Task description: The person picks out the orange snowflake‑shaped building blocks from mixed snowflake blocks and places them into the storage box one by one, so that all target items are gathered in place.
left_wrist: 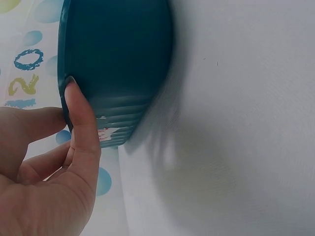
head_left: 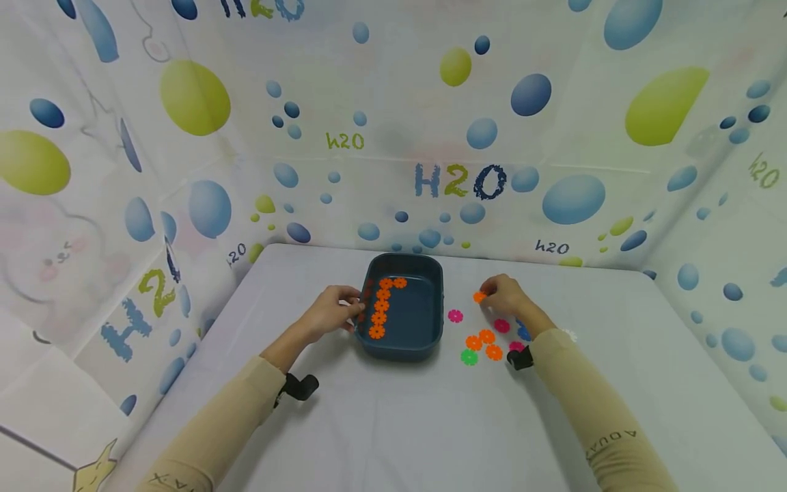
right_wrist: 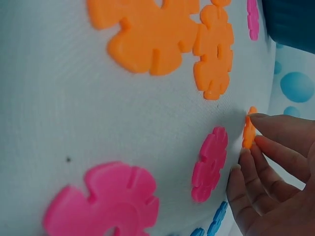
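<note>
A dark blue rectangular bin (head_left: 419, 311) stands on the table, with several orange flower-shaped plastic pieces (head_left: 381, 305) in a bent row along its left side and far end. My left hand (head_left: 332, 311) pinches the bin's left rim between thumb and fingers; the left wrist view shows the bin's outer wall (left_wrist: 118, 54) close up. To the right of the bin, my right hand (head_left: 505, 295) pinches an orange flower piece (right_wrist: 249, 129) at the table surface. Nearby lie a pink piece (right_wrist: 210, 164) and, partly behind the right arm, blue ones (head_left: 524, 332).
Between the bin and the right forearm are more orange pieces (head_left: 486, 336), a green piece (head_left: 469, 357) and a pink one (head_left: 455, 316). A white piece (head_left: 570, 335) lies right of the right wrist. Patterned curtains (head_left: 393, 102) surround the white table (head_left: 393, 424).
</note>
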`<state>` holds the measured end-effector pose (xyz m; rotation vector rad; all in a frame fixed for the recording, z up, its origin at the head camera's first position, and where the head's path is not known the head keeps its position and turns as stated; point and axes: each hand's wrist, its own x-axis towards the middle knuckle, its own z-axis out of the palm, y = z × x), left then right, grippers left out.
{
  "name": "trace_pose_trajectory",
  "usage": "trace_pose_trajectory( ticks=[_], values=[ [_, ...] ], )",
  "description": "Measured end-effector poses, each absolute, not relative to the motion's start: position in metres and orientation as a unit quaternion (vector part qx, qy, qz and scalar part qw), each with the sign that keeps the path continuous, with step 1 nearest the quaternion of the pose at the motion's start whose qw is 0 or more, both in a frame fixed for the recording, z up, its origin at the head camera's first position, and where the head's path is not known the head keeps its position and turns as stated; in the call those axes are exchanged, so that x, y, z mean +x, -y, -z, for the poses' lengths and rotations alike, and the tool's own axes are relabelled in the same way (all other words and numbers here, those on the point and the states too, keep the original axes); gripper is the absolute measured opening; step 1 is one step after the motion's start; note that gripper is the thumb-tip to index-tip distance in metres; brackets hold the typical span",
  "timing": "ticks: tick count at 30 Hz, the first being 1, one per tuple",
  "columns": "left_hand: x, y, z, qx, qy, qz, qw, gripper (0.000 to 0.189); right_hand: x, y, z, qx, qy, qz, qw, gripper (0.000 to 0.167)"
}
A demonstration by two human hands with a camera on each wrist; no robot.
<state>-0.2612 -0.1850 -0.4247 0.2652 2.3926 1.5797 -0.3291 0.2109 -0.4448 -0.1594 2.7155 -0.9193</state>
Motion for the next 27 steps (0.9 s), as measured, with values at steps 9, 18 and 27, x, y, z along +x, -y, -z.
trace_pose_trajectory(
  ticks=[9, 18, 27],
  values=[
    [-0.261, 0.184, 0.424, 0.089, -0.826, -0.542, 0.130, 0.041, -0.330, -0.215, 0.442, -0.061, -0.939, 0.316, 0.123, 0.031],
    [-0.260, 0.184, 0.423, 0.091, -0.828, -0.539, 0.124, 0.040, -0.327, -0.221, 0.437, -0.057, -0.930, 0.345, 0.116, 0.026],
    [-0.259, 0.181, 0.420, 0.089, -0.829, -0.537, 0.128, 0.040, -0.319, -0.225, 0.436, -0.058, -0.915, 0.382, 0.115, 0.025]
  ],
)
